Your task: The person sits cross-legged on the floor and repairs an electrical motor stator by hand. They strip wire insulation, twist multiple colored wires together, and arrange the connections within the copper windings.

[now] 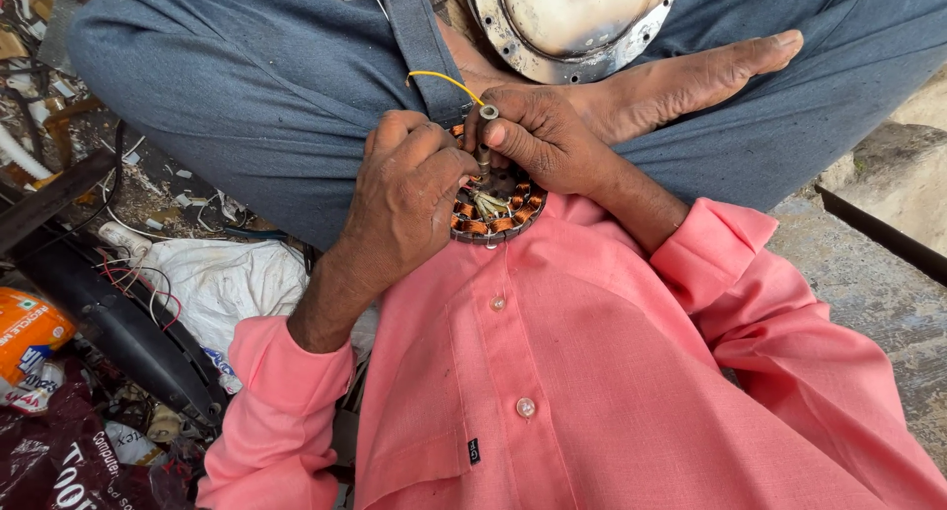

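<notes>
Person seated cross-legged, blue trousers (247,86), pink shirt (592,372). Round white metal cover (572,22) rests by the bare foot (691,76), just beyond the hands. White cloth (222,283) lies on the littered ground to the left. Wound stator (495,206), copper coils in a ring, held in the lap against the shirt. Left hand (409,199) curls closed over the stator's left rim. Right hand (543,140) pinches the central shaft (484,155), fingers together. Yellow wire (444,78) arcs up from the shaft top.
</notes>
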